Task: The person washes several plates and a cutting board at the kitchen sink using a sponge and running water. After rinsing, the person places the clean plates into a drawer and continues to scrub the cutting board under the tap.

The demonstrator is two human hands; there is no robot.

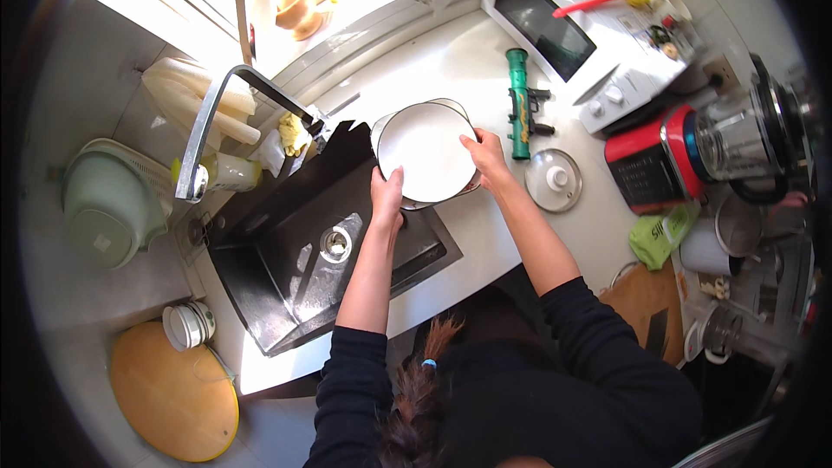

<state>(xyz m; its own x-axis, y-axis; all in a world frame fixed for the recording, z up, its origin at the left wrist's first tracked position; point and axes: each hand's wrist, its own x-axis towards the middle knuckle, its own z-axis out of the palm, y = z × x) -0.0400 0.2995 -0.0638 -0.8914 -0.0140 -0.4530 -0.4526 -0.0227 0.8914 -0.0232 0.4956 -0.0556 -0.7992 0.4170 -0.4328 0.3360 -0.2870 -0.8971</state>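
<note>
Both of my hands hold a stack of white round dishes with thin dark rims, over the sink's right end and the counter beside it. My left hand grips the near left edge, its thumb on the top dish. My right hand has the right edge, thumb also over the rim. The rim of a lower dish shows past the top one; the rest of it is hidden. Below and to the left lies the black sink with a metal drain strainer. A glass lid with a white knob rests right of my right hand.
A squared metal faucet arches over the sink's back left. On the right counter are a green toy launcher, a white microwave oven and a red blender. Stacked bowls and a round wooden board stand at left.
</note>
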